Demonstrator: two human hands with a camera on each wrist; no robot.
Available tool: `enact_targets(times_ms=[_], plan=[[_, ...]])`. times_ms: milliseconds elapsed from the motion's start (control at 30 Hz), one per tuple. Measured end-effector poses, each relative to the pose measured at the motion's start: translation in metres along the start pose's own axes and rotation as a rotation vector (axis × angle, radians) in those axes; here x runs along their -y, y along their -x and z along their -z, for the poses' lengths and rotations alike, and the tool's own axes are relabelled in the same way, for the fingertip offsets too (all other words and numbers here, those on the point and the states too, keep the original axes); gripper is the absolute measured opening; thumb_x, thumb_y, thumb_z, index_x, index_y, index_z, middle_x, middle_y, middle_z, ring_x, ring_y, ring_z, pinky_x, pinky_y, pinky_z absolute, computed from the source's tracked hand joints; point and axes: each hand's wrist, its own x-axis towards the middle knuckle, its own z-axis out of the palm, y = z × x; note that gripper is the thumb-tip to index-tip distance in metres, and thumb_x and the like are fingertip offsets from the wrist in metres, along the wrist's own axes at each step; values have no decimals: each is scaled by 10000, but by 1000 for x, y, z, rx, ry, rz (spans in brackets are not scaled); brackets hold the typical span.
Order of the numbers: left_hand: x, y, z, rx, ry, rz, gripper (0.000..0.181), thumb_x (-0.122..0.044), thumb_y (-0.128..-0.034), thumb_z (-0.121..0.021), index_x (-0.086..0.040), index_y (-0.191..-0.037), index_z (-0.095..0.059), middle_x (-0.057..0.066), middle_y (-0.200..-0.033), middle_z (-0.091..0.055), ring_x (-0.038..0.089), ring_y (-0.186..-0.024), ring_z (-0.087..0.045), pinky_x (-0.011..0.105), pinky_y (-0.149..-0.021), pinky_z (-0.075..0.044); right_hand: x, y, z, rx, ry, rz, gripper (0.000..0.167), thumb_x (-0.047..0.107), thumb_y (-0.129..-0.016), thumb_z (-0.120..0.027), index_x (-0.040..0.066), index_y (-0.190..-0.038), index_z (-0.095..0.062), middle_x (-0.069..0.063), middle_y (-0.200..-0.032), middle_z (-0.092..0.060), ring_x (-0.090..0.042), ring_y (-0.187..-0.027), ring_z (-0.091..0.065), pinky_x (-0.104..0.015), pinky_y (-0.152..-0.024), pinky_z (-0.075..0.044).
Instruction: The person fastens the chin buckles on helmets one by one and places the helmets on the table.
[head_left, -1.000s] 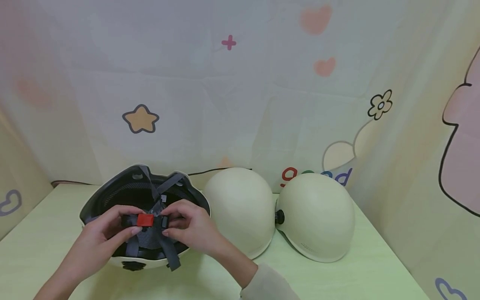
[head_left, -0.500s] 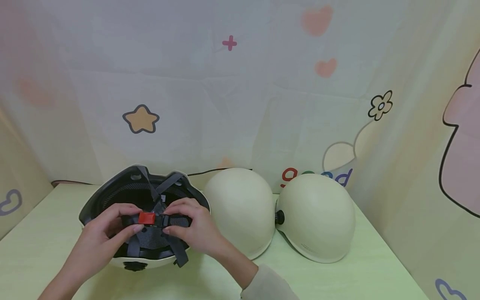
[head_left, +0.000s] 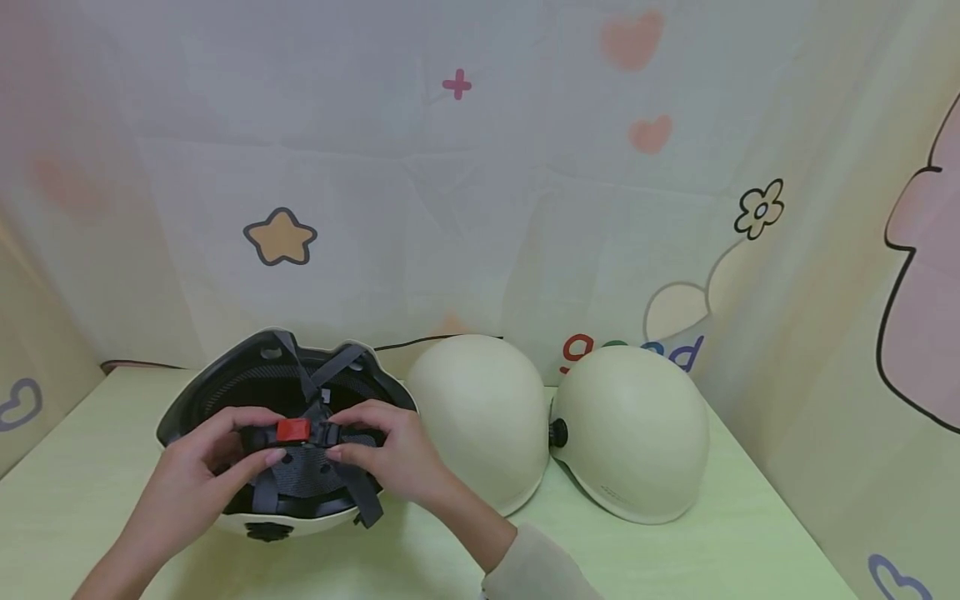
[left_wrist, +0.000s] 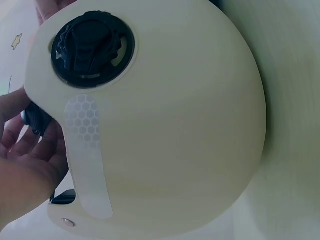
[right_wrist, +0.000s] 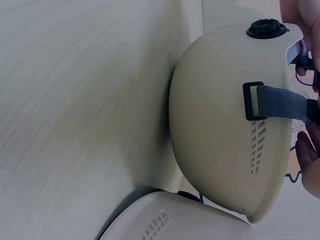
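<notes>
An upturned cream helmet (head_left: 300, 527) lies at the left of the table, its black padded inside facing me and its grey straps (head_left: 360, 492) hanging over it. Above the opening, my left hand (head_left: 191, 471) pinches the red part of the chin-strap buckle (head_left: 293, 430) between thumb and fingers. On the other side, my right hand (head_left: 401, 450) pinches the black buckle part (head_left: 327, 434). The two parts sit end to end; whether they are locked together I cannot tell. In the left wrist view the helmet's shell (left_wrist: 175, 115) and black dial (left_wrist: 92, 47) hide part of the hands.
Two more cream helmets, one in the middle (head_left: 480, 417) and one at the right (head_left: 633, 433), stand dome up beside the upturned one. A printed curtain (head_left: 465, 208) hangs behind the pale green table (head_left: 735, 550). A dark cable (head_left: 142, 364) runs along the back.
The black buckle part has turned level and come up against the red one. The loose strap end has swung right. Both hands keep their pinch and have barely moved.
</notes>
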Motion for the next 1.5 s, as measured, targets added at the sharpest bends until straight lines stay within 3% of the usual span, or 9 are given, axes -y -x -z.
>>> enact_targets(times_ms=[167, 433, 667, 900, 1100, 1500], plan=[[-1, 0, -1, -32, -1, -25, 347, -25, -745, -736, -107, -1065, -626, -50, -1010, -601, 34, -698, -604, 156, -587, -484, 0, -1, -1, 1, -30, -42, 249, 85, -763, -737, 57, -1006, -689, -36, -977, -656, -99, -938, -567, -279, -815, -479], [1, 0, -2, -54, 39, -58, 339, 44, -703, -738, -71, -1012, -658, -61, -998, -610, 0, -760, -587, 106, -642, -469, 1, -1, 0, 22, 8, -19, 244, 60, -755, -737, 40, -993, -689, -46, -970, -654, -106, -920, -569, -269, -807, -480], [1, 0, -4, -78, 96, -105, 327, 101, -692, -720, -24, -991, -679, -136, -1009, -595, 1, -768, -576, 120, -617, -471, 8, 0, 2, 26, 39, -31, 260, 79, -749, -747, 54, -1002, -691, -44, -992, -651, -109, -942, -562, -228, -831, -444], [-2, -1, -4, -91, 99, -112, 346, 104, -692, -718, -12, -1016, -694, -90, -993, -600, -20, -873, -536, 94, -669, -461, 11, 1, 0, 15, 88, -57, 248, 100, -752, -749, 71, -993, -698, -8, -976, -650, -87, -930, -557, -229, -820, -450], [-1, -1, -8, -96, 124, -125, 356, 134, -662, -720, 15, -997, -698, -71, -955, -609, -7, -869, -529, 102, -665, -471, 11, 1, -2, 28, 150, -62, 237, 103, -764, -739, 69, -994, -692, 19, -974, -647, -61, -921, -548, -193, -804, -441], [-1, 1, -7, -93, 128, -167, 382, 157, -633, -720, 6, -984, -706, -72, -950, -606, 5, -852, -520, 109, -620, -470, 17, 1, -1, 40, 146, -17, 245, 43, -735, -748, 29, -972, -690, -41, -960, -652, -70, -896, -558, -194, -805, -449]])
